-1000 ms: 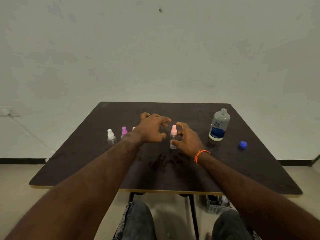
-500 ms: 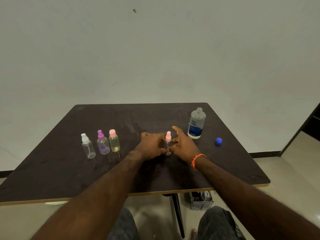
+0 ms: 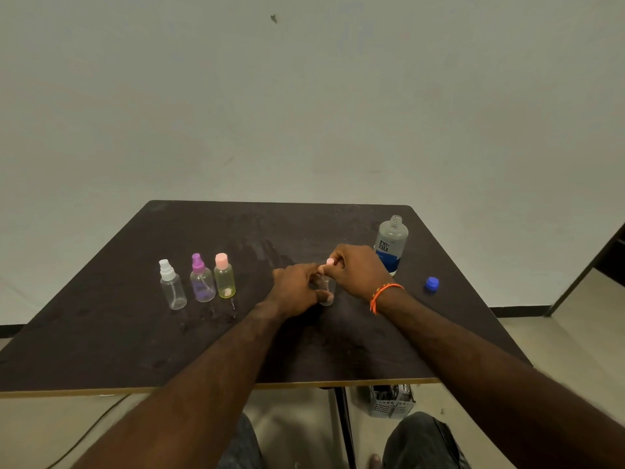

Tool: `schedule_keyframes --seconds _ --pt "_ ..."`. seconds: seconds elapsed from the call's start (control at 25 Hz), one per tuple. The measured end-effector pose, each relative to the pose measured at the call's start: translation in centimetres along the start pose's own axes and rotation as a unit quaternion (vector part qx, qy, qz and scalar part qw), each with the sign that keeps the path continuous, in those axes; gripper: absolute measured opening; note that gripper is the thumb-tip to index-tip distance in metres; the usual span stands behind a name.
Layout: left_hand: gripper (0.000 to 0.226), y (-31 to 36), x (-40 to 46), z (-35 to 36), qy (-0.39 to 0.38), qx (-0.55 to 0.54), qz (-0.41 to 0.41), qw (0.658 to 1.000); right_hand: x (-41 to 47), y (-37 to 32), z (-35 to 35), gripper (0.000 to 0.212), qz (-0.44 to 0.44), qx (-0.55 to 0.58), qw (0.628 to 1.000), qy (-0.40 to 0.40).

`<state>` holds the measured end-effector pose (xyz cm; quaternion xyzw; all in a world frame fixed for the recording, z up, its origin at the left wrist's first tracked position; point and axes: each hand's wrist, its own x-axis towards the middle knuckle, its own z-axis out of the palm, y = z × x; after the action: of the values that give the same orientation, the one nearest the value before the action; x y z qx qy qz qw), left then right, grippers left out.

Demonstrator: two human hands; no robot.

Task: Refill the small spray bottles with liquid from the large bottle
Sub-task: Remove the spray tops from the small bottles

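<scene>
Wall: plain off-white wall [image 3: 304, 113] fills everything above and behind my table, with one small dark mark [image 3: 273, 18] high up
Table: dark brown top [image 3: 135, 333] with a pale edge along my side, on a dark metal leg [image 3: 345, 428]
Floor: light beige floor [image 3: 558, 333], with a black skirting strip [image 3: 517, 311] where it meets the wall
Right edge: a dark opening [image 3: 612, 255], too cut off to identify
Under the table: a grey slotted basket [image 3: 392, 402] and a thin cable [image 3: 88, 431] on the floor
Light: dim and even
</scene>
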<state>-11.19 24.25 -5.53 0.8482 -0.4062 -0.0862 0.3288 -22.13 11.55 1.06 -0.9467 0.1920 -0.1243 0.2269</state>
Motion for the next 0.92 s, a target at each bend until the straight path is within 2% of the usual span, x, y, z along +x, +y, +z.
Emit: schedule_keyframes --seconds 0.08,0.2,0.32,0.4,0.48,0.56,0.68,0.8,0.92 --pt "0.041 -0.2 0.1 0.1 -0.004 0.0 -0.001 1.0 0.3 -0.2 -0.1 0.022 0.001 -0.01 1.0 -0.014" --pt "0.029 -0.7 0.4 0.4 -0.01 -0.012 -0.005 1.0 0.7 -0.3 -0.4 0.017 -0.015 -0.032 0.998 -0.056" --pt "0.027 -0.9 0.6 0.3 -0.017 -0.027 -0.005 0.999 0.9 -0.8 -0.8 0.027 -0.034 -0.035 0.993 -0.107" --pt "0.028 -0.8 0.6 0.2 -0.024 -0.036 -0.003 0.999 0.9 -1.2 -0.7 0.037 -0.036 -0.028 0.993 -0.105" --pt "0.023 -0.8 0.5 0.2 -0.021 -0.039 -0.005 0.999 1.0 -1.2 -0.4 0.042 -0.012 -0.048 0.996 -0.072" --pt "0.022 -0.9 0.5 0.3 -0.016 -0.036 -0.007 0.999 1.1 -1.1 0.0 0.034 0.008 -0.085 0.995 -0.051" --pt "0.021 -1.0 0.5 0.4 -0.023 -0.041 -0.001 0.999 1.3 -1.0 -0.2 0.021 -0.01 -0.075 0.994 -0.081" --pt "0.024 -1.0 0.5 0.3 -0.014 -0.039 0.002 0.999 1.0 -0.9 -0.7 0.041 -0.039 -0.054 0.99 -0.122" --pt "0.028 -1.0 0.4 0.5 -0.014 -0.029 0.002 0.999 0.4 -0.5 -0.9 0.059 -0.05 -0.043 0.992 -0.104"
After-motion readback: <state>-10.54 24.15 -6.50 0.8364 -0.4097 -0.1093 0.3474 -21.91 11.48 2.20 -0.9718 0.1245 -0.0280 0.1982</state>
